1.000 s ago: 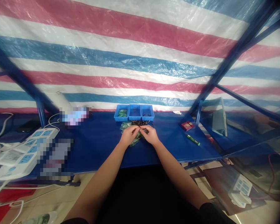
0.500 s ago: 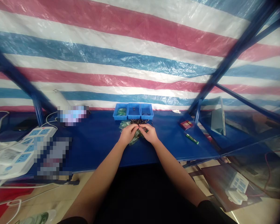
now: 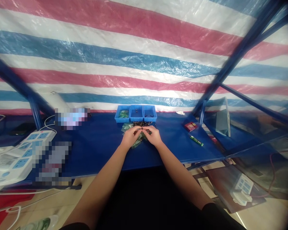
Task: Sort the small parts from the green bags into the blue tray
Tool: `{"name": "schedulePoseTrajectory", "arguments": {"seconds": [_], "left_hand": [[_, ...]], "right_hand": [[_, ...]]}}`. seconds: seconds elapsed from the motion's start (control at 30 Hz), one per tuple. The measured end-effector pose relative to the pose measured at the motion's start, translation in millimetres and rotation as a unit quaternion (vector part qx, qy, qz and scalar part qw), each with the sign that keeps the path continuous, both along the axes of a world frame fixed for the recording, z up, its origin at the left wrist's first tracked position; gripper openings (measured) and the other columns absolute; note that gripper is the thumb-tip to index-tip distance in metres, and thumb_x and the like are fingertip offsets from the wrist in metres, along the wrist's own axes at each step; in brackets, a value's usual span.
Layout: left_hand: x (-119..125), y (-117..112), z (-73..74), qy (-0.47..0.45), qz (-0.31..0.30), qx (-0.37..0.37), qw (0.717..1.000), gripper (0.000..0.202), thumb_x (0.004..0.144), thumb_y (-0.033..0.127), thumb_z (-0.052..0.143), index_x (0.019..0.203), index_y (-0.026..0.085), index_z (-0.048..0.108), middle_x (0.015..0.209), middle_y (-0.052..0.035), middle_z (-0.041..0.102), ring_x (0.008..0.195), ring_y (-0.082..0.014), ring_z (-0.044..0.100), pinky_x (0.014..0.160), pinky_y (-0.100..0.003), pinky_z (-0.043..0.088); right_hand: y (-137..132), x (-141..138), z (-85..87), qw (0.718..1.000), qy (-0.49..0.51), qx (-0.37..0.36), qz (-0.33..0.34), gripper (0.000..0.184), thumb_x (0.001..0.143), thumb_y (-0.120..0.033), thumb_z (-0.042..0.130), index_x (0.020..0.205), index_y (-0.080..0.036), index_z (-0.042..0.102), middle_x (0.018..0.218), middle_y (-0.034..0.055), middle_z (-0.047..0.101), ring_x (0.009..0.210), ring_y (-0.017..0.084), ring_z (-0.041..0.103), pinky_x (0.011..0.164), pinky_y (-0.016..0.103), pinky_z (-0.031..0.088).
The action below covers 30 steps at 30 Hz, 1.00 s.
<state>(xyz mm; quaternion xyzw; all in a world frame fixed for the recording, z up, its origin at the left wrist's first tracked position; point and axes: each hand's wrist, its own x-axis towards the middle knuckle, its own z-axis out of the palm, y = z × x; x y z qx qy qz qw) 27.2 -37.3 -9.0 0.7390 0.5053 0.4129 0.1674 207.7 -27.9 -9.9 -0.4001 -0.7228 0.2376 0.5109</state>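
My left hand (image 3: 130,135) and my right hand (image 3: 153,135) meet fingertip to fingertip at the middle of the blue table (image 3: 98,150). Both are closed in a pinch on something too small to name. Under and between them lies a pile of small green boards (image 3: 137,143), with a heap of tiny dark parts (image 3: 144,123) just behind. Three joined blue bins (image 3: 135,113) stand behind that heap; the left bin holds green pieces.
White power strips (image 3: 16,158) and cables sit at the table's left end. A red box (image 3: 190,126) and a green pen-like item (image 3: 196,141) lie to the right. Blue frame bars (image 3: 232,60) slant on both sides, with a striped tarp behind.
The hands stay together over the green pile, with only slight finger motion. The view has shifted a little, so everything sits slightly lower left.
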Motion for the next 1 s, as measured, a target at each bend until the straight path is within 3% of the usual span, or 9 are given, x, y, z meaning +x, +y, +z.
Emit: {"name": "schedulePoseTrajectory", "arguments": {"seconds": [0.3,0.63,0.8,1.0], "left_hand": [[0.1,1.0,2.3,0.017,-0.02,0.015,1.0,0.027,0.097,0.039,0.044,0.102,0.025,0.066,0.095,-0.0015,0.072,0.084,-0.0163,0.065,0.075,-0.027,0.048],[1.0,-2.0,6.5,0.031,-0.011,0.007,0.999,0.028,0.098,0.039,0.042,0.096,0.024,0.066,0.084,-0.0006,0.069,0.076,-0.0155,0.062,0.068,-0.025,0.045],[0.9,-1.9,2.9,0.0,-0.001,-0.015,1.0,0.024,0.093,0.041,0.051,0.106,0.025,0.064,0.081,0.001,0.068,0.066,-0.0138,0.06,0.063,-0.025,0.046],[0.9,0.0,3.9,0.011,-0.016,-0.003,1.0,0.024,0.096,0.038,0.045,0.1,0.025,0.065,0.093,0.0003,0.07,0.078,-0.0145,0.062,0.071,-0.025,0.045]], "right_hand": [[0.2,0.0,-2.1,1.0,0.002,-0.009,0.011,0.025,0.087,-0.036,0.064,0.108,-0.026,0.072,0.092,0.0059,0.073,0.086,0.02,0.067,0.073,0.033,0.058],[0.2,-0.3,-3.9,1.0,0.008,-0.002,0.011,0.024,0.087,-0.037,0.064,0.106,-0.026,0.073,0.091,0.0061,0.072,0.082,0.02,0.066,0.071,0.033,0.057],[-0.1,-0.2,-3.0,1.0,0.002,-0.007,0.007,0.023,0.087,-0.036,0.063,0.106,-0.026,0.072,0.09,0.006,0.072,0.084,0.02,0.066,0.072,0.033,0.057],[-0.2,-0.9,-2.7,1.0,0.005,-0.003,0.014,0.023,0.087,-0.036,0.064,0.106,-0.026,0.072,0.089,0.0056,0.072,0.083,0.019,0.066,0.072,0.032,0.057]]}}
